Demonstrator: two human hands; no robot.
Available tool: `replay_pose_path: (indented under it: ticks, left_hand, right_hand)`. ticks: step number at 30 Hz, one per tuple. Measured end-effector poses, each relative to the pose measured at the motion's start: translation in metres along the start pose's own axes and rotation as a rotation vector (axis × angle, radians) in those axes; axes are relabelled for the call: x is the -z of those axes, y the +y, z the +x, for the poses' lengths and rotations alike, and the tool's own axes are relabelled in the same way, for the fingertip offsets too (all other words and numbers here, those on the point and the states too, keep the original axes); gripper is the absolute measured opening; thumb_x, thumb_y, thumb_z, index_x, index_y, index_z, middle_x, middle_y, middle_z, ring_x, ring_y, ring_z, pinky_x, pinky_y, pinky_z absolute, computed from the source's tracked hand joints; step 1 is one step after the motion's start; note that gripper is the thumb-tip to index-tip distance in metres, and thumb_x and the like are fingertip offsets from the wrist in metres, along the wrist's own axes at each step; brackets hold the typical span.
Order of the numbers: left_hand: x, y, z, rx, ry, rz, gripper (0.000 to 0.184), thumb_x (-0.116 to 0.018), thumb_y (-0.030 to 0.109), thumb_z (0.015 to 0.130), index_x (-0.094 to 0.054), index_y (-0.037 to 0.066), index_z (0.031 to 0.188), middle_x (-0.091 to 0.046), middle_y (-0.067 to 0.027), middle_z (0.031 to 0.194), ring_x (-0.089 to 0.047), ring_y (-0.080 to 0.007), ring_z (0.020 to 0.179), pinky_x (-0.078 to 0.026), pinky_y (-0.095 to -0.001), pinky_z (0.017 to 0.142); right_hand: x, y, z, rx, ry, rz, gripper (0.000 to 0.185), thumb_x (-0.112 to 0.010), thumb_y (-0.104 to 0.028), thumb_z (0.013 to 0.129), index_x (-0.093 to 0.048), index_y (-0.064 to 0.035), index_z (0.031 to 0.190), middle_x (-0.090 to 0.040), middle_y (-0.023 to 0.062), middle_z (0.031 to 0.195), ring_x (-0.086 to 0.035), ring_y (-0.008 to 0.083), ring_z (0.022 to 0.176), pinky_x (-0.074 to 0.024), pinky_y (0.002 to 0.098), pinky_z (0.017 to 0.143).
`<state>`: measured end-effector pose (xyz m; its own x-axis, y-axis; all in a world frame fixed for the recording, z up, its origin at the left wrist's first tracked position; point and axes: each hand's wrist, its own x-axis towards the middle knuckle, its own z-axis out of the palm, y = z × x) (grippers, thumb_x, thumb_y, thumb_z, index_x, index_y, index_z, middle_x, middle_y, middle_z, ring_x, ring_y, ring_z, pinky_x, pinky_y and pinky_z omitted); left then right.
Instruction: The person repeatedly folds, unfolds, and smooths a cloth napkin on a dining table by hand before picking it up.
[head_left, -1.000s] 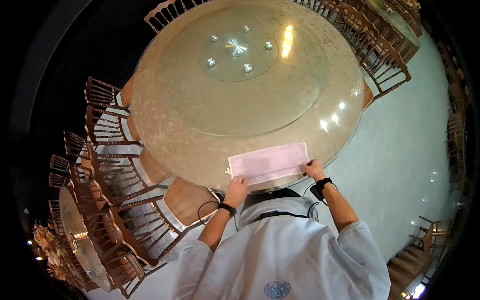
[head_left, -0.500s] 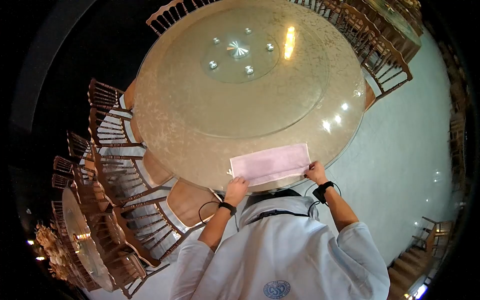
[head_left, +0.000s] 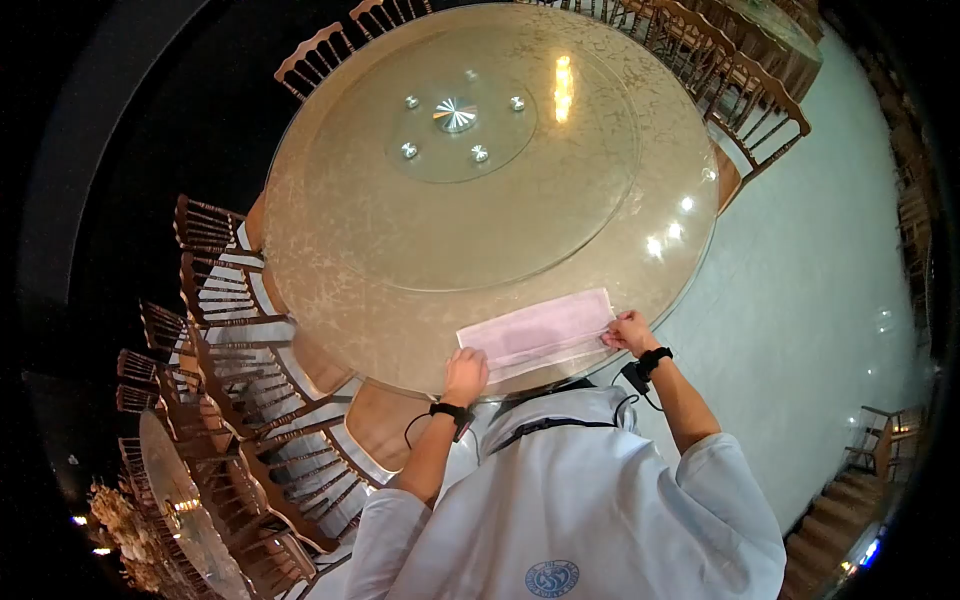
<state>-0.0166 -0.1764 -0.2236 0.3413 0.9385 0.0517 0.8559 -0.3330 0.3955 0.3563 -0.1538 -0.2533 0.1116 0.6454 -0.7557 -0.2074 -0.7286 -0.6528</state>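
Note:
A pink cloth with pale edges lies as a long strip near the front rim of a round glass-topped table. A crease runs along its nearer part, and its near edge looks raised. At its left end, my left hand has its fingers closed on the near corner. My right hand pinches the edge at the right end, with thumb and fingertips together. Both wrists wear black bands.
A glass turntable with a shiny metal hub covers the table's middle. Wooden spindle-back chairs stand around it, several on the left. Another round table is at lower left. Pale floor lies to the right.
Both hands have drawn the cloth's near edge slightly up and away from my body. The right hand has turned inward over the cloth's end. The view has shifted a little.

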Motion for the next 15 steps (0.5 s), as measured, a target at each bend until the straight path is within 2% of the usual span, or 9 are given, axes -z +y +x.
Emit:
replay_pose_path:
  ticks: [3, 7, 8, 9, 10, 12, 13, 15]
  left_hand:
    - [-0.015, -0.012, 0.002, 0.087, -0.109, 0.034, 0.011, -0.054, 0.017, 0.079, -0.060, 0.009, 0.084, -0.060, -0.0092, 0.086, -0.056, -0.0295, 0.087, -0.044, -0.0441, 0.072]
    - [-0.021, -0.008, 0.004, 0.146, -0.128, 0.103, 0.010, -0.054, 0.015, 0.079, -0.059, 0.009, 0.085, -0.060, -0.0097, 0.087, -0.056, -0.0300, 0.088, -0.045, -0.0444, 0.072]
    - [-0.025, -0.010, 0.002, 0.109, -0.088, 0.142, 0.011, -0.054, 0.013, 0.078, -0.059, 0.009, 0.086, -0.059, -0.0094, 0.087, -0.056, -0.0290, 0.089, -0.044, -0.0432, 0.072]
    - [-0.022, -0.007, 0.002, 0.072, -0.048, 0.180, 0.012, -0.053, 0.012, 0.077, -0.058, 0.009, 0.087, -0.058, -0.0091, 0.088, -0.055, -0.0281, 0.089, -0.044, -0.0421, 0.072]
    - [-0.018, -0.003, 0.002, 0.065, -0.048, 0.183, 0.012, -0.053, 0.012, 0.077, -0.058, 0.009, 0.087, -0.058, -0.0091, 0.088, -0.055, -0.0281, 0.089, -0.044, -0.0421, 0.072]
    - [-0.008, 0.007, -0.002, -0.281, -0.030, 0.225, 0.015, -0.053, 0.009, 0.074, -0.056, 0.009, 0.089, -0.056, -0.0076, 0.089, -0.054, -0.0249, 0.090, -0.041, -0.0386, 0.074]
    - [-0.013, 0.006, -0.006, -0.288, -0.032, 0.228, 0.015, -0.053, 0.009, 0.074, -0.056, 0.009, 0.089, -0.056, -0.0076, 0.089, -0.054, -0.0249, 0.090, -0.041, -0.0386, 0.074]
    - [-0.019, 0.005, -0.009, -0.217, -0.067, 0.173, 0.027, -0.060, 0.007, 0.067, -0.057, 0.009, 0.093, -0.054, -0.0079, 0.094, -0.052, -0.0262, 0.092, -0.039, -0.0387, 0.076]
  right_hand:
    - [-0.006, -0.005, -0.006, -0.035, 0.006, 0.157, 0.025, -0.059, 0.003, 0.077, -0.041, -0.0031, 0.094, -0.058, 0.0117, 0.076, -0.064, 0.0241, 0.065, -0.0566, 0.0342, 0.057]
    - [-0.002, 0.010, 0.008, -0.008, -0.018, 0.072, 0.023, -0.059, 0.001, 0.078, -0.043, -0.0050, 0.093, -0.058, 0.0108, 0.074, -0.063, 0.0226, 0.065, -0.0561, 0.0340, 0.057]
    - [-0.005, 0.013, 0.005, 0.078, 0.059, -0.021, 0.012, -0.058, -0.004, 0.079, -0.049, -0.0016, 0.087, -0.059, 0.0121, 0.070, -0.063, 0.0242, 0.064, -0.0530, 0.0332, 0.053]
    - [-0.009, 0.013, -0.002, 0.164, 0.138, -0.112, 0.010, -0.057, -0.008, 0.081, -0.056, 0.0017, 0.081, -0.061, 0.0134, 0.066, -0.063, 0.0258, 0.063, -0.0499, 0.0324, 0.049]
    - [-0.007, 0.018, 0.001, 0.166, 0.140, -0.105, 0.010, -0.057, -0.008, 0.081, -0.056, 0.0017, 0.081, -0.061, 0.0134, 0.066, -0.063, 0.0258, 0.063, -0.0499, 0.0324, 0.049]
    - [-0.007, 0.020, 0.003, 0.551, 0.253, -0.867, 0.015, -0.061, -0.014, 0.077, -0.058, 0.0005, 0.079, -0.061, 0.0185, 0.069, -0.063, 0.0339, 0.069, -0.0501, 0.0399, 0.059]
    - [-0.009, 0.019, 0.000, 0.550, 0.259, -0.860, 0.015, -0.061, -0.014, 0.077, -0.058, 0.0005, 0.079, -0.061, 0.0185, 0.069, -0.063, 0.0339, 0.069, -0.0501, 0.0399, 0.059]
    - [-0.015, 0.016, -0.009, 0.556, 0.254, -0.878, 0.024, -0.065, -0.022, 0.073, -0.058, 0.0008, 0.078, -0.061, 0.0220, 0.074, -0.061, 0.0402, 0.075, -0.0487, 0.0451, 0.067]
